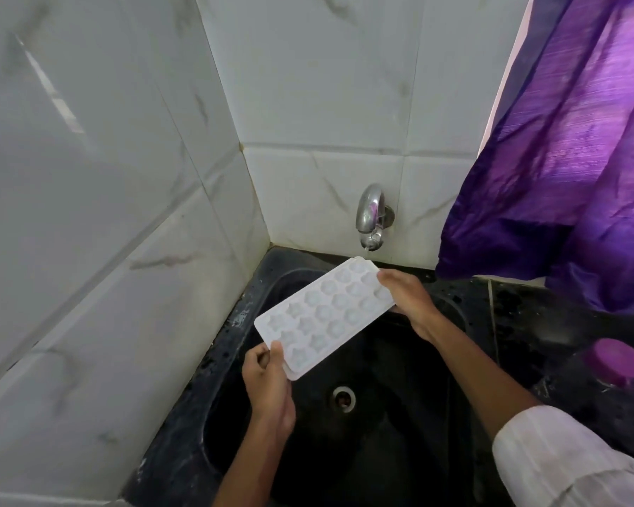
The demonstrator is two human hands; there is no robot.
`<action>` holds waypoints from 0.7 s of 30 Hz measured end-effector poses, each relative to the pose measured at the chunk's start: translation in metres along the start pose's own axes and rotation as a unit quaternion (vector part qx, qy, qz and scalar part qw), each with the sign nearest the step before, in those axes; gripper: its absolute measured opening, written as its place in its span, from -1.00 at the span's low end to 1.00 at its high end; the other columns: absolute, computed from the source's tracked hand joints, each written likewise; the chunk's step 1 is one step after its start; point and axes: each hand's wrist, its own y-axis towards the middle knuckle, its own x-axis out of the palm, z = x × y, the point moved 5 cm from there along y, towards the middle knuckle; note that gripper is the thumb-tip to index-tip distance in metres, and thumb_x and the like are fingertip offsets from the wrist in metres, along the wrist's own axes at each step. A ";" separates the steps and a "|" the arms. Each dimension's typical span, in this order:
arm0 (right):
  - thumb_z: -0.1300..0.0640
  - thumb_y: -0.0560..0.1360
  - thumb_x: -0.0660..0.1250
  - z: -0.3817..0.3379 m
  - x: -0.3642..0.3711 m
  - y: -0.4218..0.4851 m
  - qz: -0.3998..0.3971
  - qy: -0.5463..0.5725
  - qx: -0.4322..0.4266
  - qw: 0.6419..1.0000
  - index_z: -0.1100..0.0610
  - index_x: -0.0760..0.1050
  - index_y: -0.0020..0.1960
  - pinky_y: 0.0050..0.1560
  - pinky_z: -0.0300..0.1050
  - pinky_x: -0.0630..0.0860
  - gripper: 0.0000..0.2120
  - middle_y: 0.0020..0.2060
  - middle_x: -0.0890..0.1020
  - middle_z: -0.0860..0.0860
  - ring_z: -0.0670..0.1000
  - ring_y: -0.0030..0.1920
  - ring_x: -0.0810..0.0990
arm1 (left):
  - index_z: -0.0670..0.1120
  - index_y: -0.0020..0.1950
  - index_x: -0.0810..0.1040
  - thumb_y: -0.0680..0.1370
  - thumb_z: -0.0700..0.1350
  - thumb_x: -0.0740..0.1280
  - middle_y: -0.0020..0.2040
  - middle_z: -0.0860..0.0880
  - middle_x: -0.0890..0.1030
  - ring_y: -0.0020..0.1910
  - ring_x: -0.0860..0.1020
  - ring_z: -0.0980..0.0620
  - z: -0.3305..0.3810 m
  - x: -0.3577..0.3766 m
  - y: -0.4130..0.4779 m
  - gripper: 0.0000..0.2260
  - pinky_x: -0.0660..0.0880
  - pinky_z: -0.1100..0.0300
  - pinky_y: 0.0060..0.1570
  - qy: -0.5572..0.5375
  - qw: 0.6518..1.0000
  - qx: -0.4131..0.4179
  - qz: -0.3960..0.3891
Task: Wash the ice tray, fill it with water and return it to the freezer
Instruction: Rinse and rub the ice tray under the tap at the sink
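A white ice tray [321, 316] with several star-shaped cells is held slanted over the black sink [392, 433]. My left hand [268, 386] grips its near corner, thumb on top. My right hand [407, 301] grips the far end. The tray's far corner sits right under the metal tap [370, 217], from which a thin stream of water falls onto it. The cells face up toward me.
White marble-look tiles form the corner behind and to the left of the sink. A purple curtain [564, 159] hangs at the right. A dark bottle with a purple cap [615, 360] stands on the black counter [527, 316] at the right. The drain [343, 398] lies in the sink's middle.
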 end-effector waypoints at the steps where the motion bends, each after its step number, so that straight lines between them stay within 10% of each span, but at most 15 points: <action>1: 0.07 0.62 0.24 -0.001 -0.001 0.001 -0.001 -0.011 -0.002 1.000 0.00 0.61 0.11 -0.10 -0.15 0.57 -0.82 -0.02 0.69 -0.04 -0.03 0.01 0.66 | -0.25 0.18 0.44 0.67 -0.22 0.25 -0.01 -0.13 0.64 -0.09 0.64 -0.01 -0.001 -0.001 0.001 -0.87 0.56 0.16 -0.22 0.000 1.000 -0.008 0.003; 8: 0.13 0.54 0.33 0.001 0.004 0.013 -0.013 -0.060 0.023 0.998 0.00 0.62 0.09 0.07 0.04 0.64 -0.84 -0.03 0.71 -0.01 0.00 -0.02 0.69 | -0.26 0.20 0.44 0.67 -0.21 0.23 -0.03 -0.10 0.65 -0.10 0.66 0.01 0.001 -0.006 0.007 -0.85 0.59 0.24 -0.31 0.006 0.999 -0.028 -0.019; 14: 0.06 0.48 0.44 -0.008 0.011 0.020 0.068 -0.101 0.025 0.992 0.10 0.57 0.02 -0.29 -0.23 0.45 -0.83 -0.13 0.64 -0.02 -0.08 -0.23 0.60 | -0.21 0.11 0.44 0.67 -0.21 0.24 -0.03 -0.09 0.65 -0.10 0.65 0.01 0.010 0.001 0.007 -0.93 0.58 0.12 -0.16 0.022 0.999 -0.003 -0.049; 21: 0.10 0.46 0.46 -0.020 0.017 0.029 0.057 -0.065 0.046 0.995 0.09 0.58 -0.04 -0.17 -0.15 0.55 -0.88 -0.08 0.67 0.03 -0.01 -0.15 0.62 | -0.13 0.02 0.45 0.66 -0.21 0.25 -0.06 -0.07 0.66 -0.11 0.66 0.02 0.016 0.001 0.013 -0.96 0.55 0.14 -0.18 0.008 0.999 0.000 -0.038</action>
